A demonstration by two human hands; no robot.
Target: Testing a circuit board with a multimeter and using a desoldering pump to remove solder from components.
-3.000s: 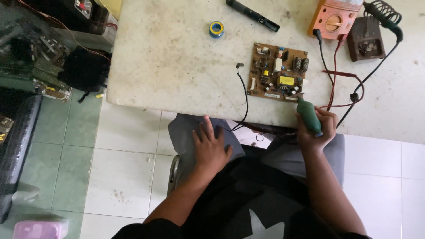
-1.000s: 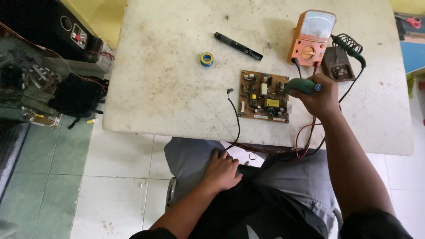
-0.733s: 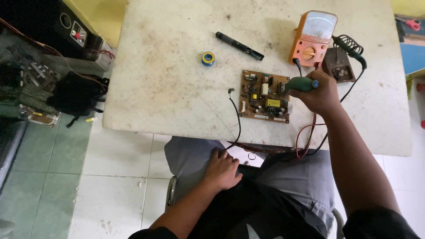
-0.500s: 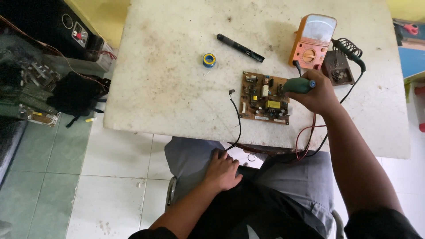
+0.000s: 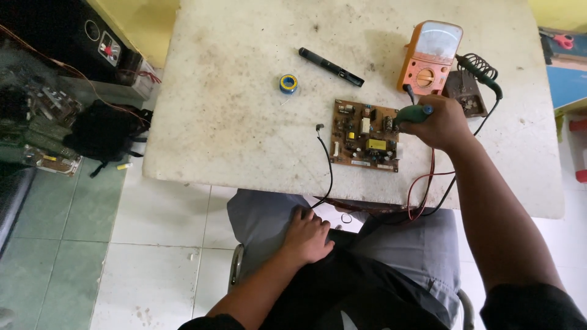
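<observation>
My right hand (image 5: 441, 124) is closed around a green-handled soldering iron (image 5: 411, 113) at the right edge of a brown circuit board (image 5: 365, 135) that lies on the white table (image 5: 244, 122). The iron's tip is hidden by my hand. My left hand (image 5: 307, 234) rests flat on my grey-trousered thigh below the table edge, fingers apart and holding nothing. A black wire (image 5: 324, 160) runs from the table down toward my lap.
Behind the board stand an orange analog multimeter (image 5: 429, 57) and a dark soldering stand with a coil (image 5: 471, 85). A black pen-shaped tool (image 5: 331, 66) and a small solder spool (image 5: 288, 83) lie farther back. Red and black leads (image 5: 428, 186) hang off the front edge. Electronics clutter sits on the floor at left.
My right hand has carried the green soldering iron up from the front table edge to the right side of the circuit board. My left hand has stayed on my thigh.
</observation>
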